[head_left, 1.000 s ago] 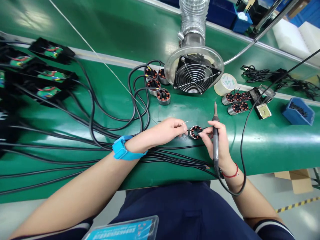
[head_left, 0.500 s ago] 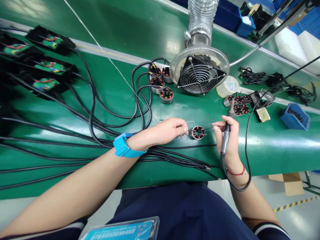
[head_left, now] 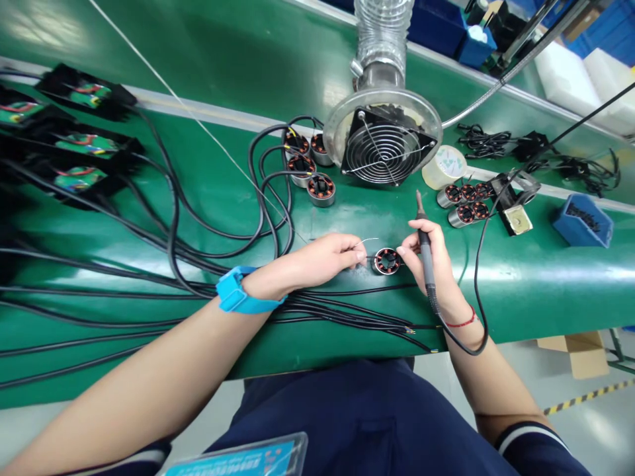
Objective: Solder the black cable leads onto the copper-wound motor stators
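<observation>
A small motor stator [head_left: 386, 262] with copper windings and a black core lies on the green bench between my hands. My left hand [head_left: 342, 256] is closed in a pinch at its left side, with a thin strand of solder wire [head_left: 368, 239] curving out above the fingers. My right hand [head_left: 434, 261] grips a soldering iron [head_left: 425, 254], its tip pointing up and away from the stator. The thumb and fingertips of that hand are at the stator's right edge; whether they pinch a lead there I cannot tell.
A fume extractor fan [head_left: 384, 149] hangs behind the stator. More stators [head_left: 321, 190] with black cables stand to its left, others [head_left: 466, 215] to the right near a tape roll [head_left: 444, 166]. Black cables [head_left: 342, 314] run along the front. A blue bin [head_left: 583, 221] sits far right.
My right hand has moved left, bringing its fingertips up to the stator's edge. The soldering iron has tilted from leaning right to leaning left. My left hand keeps its pinch beside the stator.
</observation>
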Available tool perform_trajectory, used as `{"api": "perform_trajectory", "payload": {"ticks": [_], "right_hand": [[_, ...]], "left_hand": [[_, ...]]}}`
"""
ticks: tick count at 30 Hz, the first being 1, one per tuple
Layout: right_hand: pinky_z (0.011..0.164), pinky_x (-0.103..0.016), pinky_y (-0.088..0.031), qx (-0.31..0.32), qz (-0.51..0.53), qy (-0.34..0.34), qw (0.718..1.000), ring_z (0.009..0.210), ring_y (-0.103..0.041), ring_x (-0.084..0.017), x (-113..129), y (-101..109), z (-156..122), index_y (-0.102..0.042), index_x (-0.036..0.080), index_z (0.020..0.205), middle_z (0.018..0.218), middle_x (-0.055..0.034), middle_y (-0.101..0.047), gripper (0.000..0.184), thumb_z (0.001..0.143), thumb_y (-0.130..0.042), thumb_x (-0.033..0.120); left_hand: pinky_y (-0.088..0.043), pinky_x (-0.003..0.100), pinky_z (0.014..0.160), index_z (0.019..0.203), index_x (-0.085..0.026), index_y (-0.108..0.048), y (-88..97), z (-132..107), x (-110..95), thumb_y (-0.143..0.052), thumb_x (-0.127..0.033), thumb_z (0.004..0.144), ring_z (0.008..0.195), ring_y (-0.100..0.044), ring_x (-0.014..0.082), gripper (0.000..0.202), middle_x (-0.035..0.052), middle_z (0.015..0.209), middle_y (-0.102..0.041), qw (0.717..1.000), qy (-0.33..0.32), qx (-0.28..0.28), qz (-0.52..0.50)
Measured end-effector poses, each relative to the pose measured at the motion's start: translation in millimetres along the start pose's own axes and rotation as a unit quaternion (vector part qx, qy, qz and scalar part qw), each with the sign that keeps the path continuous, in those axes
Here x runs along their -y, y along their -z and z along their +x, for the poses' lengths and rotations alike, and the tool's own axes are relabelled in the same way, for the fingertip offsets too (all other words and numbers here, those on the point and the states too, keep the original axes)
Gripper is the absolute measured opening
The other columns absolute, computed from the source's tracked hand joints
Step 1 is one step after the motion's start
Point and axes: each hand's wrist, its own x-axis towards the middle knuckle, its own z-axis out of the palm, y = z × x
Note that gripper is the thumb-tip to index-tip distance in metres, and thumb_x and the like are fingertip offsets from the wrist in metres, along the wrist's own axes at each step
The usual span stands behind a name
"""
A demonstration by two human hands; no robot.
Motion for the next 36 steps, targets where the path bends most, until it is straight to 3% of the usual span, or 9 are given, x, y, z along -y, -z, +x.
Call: {"api": "perform_trajectory", "payload": {"ticks": [3, 7, 10, 15, 20, 24, 27, 32, 36], "right_hand": [[0.073, -0.032, -0.057, -0.018, -0.014, 0.007, 1.000, 0.083, -0.069, -0.016, -1.6, 0.7, -12.8, -0.044, 0.030, 0.133, 0.096, 0.0013, -0.070, 0.049, 0.094, -0.072, 0.038], [0.099, -0.048, -0.059, 0.017, -0.091, 0.011, 0.996, 0.115, -0.071, -0.027, -2.7, -2.3, -32.3, -0.041, 0.030, 0.141, 0.127, -0.0097, -0.070, 0.068, 0.088, -0.082, 0.044], [0.104, -0.055, -0.058, 0.035, -0.138, 0.005, 0.990, 0.119, -0.070, -0.031, -3.1, -6.4, -36.0, -0.043, 0.029, 0.140, 0.130, -0.0124, -0.070, 0.065, 0.089, -0.081, 0.040], [0.100, -0.053, -0.059, 0.035, -0.164, 0.041, 0.985, 0.114, -0.072, -0.031, -3.7, -4.7, -29.5, -0.045, 0.029, 0.140, 0.131, -0.0118, -0.070, 0.060, 0.091, -0.078, 0.039], [0.102, -0.054, -0.057, 0.016, -0.150, 0.045, 0.988, 0.118, -0.070, -0.031, -6.9, 4.1, -26.0, -0.037, 0.027, 0.147, 0.132, -0.0135, -0.070, 0.062, 0.096, -0.070, 0.043], [0.110, -0.056, -0.052, -0.014, -0.125, 0.076, 0.989, 0.132, -0.065, -0.032, -4.8, 13.7, -24.0, -0.037, 0.027, 0.148, 0.141, -0.0145, -0.066, 0.066, 0.095, -0.071, 0.049], [0.110, -0.054, -0.052, -0.090, -0.142, 0.110, 0.980, 0.125, -0.068, -0.030, 5.0, 24.4, -25.4, -0.045, 0.029, 0.143, 0.132, -0.0099, -0.071, 0.053, 0.098, -0.069, 0.041], [0.100, -0.049, -0.059, -0.216, -0.151, 0.136, 0.955, 0.104, -0.075, -0.024, 28.6, 44.0, -36.8, -0.057, 0.028, 0.131, 0.108, -0.0036, -0.078, 0.035, 0.098, -0.065, 0.022], [0.077, -0.035, -0.064, -0.237, -0.023, 0.090, 0.967, 0.083, -0.076, -0.017, 38.8, 45.8, -43.8, -0.057, 0.026, 0.128, 0.099, -0.0004, -0.077, 0.032, 0.096, -0.065, 0.022]], "left_hand": [[-0.039, 0.028, 0.069, 0.080, -0.018, -0.065, 0.9, -1.4, -0.3, -0.054, -0.039, 0.087, 0.071, -0.049, 0.0145, 0.025, 0.0004, 0.077, -0.061, 1.000, -0.002, -0.001, -0.006], [-0.037, 0.029, 0.068, 0.082, -0.018, -0.063, -2.7, -1.5, -3.5, -0.051, -0.040, 0.088, 0.069, -0.047, 0.0142, 0.026, -0.0003, 0.074, -0.057, 1.000, -0.003, -0.008, -0.011], [-0.038, 0.029, 0.070, 0.079, -0.018, -0.059, -10.8, 3.6, -9.4, -0.050, -0.039, 0.089, 0.070, -0.047, 0.0145, 0.025, -0.0008, 0.073, -0.055, 0.999, -0.028, -0.032, -0.001], [-0.040, 0.029, 0.072, 0.075, -0.019, -0.055, -20.9, 12.8, -15.9, -0.046, -0.038, 0.093, 0.070, -0.048, 0.0147, 0.027, -0.0012, 0.073, -0.055, 0.995, -0.081, -0.041, 0.044], [-0.043, 0.031, 0.074, 0.094, -0.019, -0.058, -28.4, -2.0, -14.5, -0.043, -0.045, 0.099, 0.077, -0.055, 0.0176, 0.030, 0.0003, 0.082, -0.058, 0.985, -0.036, -0.137, 0.098], [-0.044, 0.034, 0.075, 0.104, -0.018, -0.061, -51.6, -16.3, -17.8, -0.059, -0.032, 0.095, 0.086, -0.061, 0.0222, 0.016, 0.0066, 0.101, -0.065, 0.957, 0.017, -0.024, 0.290], [-0.043, 0.035, 0.076, 0.103, -0.017, -0.062, -65.0, -18.4, -21.4, -0.058, -0.021, 0.096, 0.093, -0.063, 0.0245, 0.008, 0.0106, 0.113, -0.065, 0.924, 0.016, 0.026, 0.382], [-0.041, 0.029, 0.068, 0.089, -0.020, -0.058, -51.3, -25.6, -27.3, -0.054, -0.027, 0.095, 0.069, -0.054, 0.0164, 0.010, -0.0009, 0.077, -0.058, 0.972, -0.006, -0.040, 0.232], [-0.034, 0.026, 0.054, 0.086, -0.021, -0.059, -36.0, -37.7, -28.1, -0.055, -0.043, 0.092, 0.055, -0.041, 0.0130, 0.023, -0.0067, 0.060, -0.042, 0.988, 0.005, -0.059, 0.146]]}}
